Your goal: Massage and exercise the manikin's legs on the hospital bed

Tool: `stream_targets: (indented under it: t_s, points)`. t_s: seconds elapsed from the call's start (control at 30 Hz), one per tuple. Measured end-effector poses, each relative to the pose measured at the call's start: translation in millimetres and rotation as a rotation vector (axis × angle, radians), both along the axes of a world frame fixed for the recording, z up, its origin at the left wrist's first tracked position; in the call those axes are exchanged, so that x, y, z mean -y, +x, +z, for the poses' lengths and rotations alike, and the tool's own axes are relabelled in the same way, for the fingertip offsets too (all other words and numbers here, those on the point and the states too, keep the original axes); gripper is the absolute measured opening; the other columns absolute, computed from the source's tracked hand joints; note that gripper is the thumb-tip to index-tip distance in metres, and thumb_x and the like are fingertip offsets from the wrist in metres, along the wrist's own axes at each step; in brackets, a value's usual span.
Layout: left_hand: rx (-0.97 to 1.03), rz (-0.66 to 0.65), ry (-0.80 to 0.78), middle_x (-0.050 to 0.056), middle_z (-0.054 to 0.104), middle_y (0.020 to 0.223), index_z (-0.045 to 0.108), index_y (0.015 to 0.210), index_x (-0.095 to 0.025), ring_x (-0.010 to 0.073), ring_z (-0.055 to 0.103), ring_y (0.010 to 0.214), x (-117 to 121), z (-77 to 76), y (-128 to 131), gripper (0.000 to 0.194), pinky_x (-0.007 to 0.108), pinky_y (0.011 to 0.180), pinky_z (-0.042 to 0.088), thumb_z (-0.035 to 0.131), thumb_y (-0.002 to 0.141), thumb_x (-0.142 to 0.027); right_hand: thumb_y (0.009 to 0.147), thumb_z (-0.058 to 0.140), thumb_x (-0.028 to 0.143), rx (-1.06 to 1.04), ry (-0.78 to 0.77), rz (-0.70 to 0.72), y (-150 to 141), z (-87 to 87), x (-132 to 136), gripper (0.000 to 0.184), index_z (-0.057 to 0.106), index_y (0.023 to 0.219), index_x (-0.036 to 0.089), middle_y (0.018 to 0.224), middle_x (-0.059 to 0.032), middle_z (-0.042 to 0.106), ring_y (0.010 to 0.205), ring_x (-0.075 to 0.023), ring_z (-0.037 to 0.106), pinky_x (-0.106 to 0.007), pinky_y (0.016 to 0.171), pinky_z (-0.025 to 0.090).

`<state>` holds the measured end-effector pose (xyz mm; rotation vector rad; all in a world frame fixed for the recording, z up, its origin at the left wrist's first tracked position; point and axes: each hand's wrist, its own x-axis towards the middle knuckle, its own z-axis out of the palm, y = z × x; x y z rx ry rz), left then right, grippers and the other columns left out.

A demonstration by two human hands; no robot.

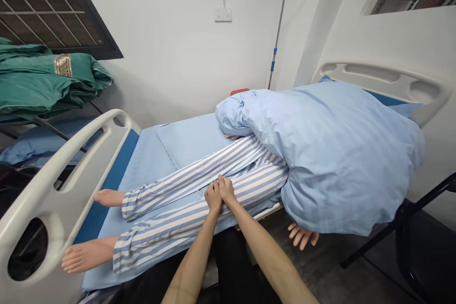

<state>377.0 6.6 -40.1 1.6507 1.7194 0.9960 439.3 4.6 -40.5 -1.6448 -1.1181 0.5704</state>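
A figure that looks like a care manikin lies on the bed in blue-and-white striped pajama trousers (156, 221). My left hand (213, 196) is closed over the near trouser leg, around the knee. Right beside it, touching, my right hand (225, 188) is also closed on the striped cloth; the fingertips of both are hidden. The manikin's bare feet, a near foot (87, 254) and a far foot (109, 197), point toward the footboard. A light-blue quilt (342, 152) is bunched over its upper body. One manikin hand (302, 236) hangs out below the quilt at the near side.
The bed has a pale footboard (59, 199) at left and a headboard (384, 76) at right. A drip stand (278, 40) rises behind it by the wall. A black chair (423, 237) stands at the right, and folded green cloth (46, 76) lies at far left.
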Motion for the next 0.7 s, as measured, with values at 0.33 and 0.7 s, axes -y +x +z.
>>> stream_targets:
  t_s: [0.33,0.7]
  points:
    - [-0.307,-0.108,-0.088,0.006,0.065,0.071,0.058,0.065,-0.017,0.0139,0.048,0.065,3.8,2.3,3.2,0.031,0.026,0.059,0.021,0.042,0.090,-0.026,0.098,0.031,0.032,0.514,-0.253,0.107,23.3,16.3,18.0,0.042,0.069,0.086,0.017,0.081,-0.0098,0.071,0.073,-0.0166,0.062,-0.024,0.066,0.035]
    - [-0.172,-0.065,-0.046,0.002,0.060,0.061,0.053,0.056,-0.018,0.0116,0.044,0.059,4.3,5.9,23.7,0.034,0.024,0.058,0.023,0.044,0.088,-0.029,0.099,0.022,0.032,0.269,-0.010,-0.015,32.3,3.1,19.4,0.051,0.060,0.069,0.018,0.067,-0.0052,0.065,0.062,-0.0131,0.055,-0.023,0.060,0.031]
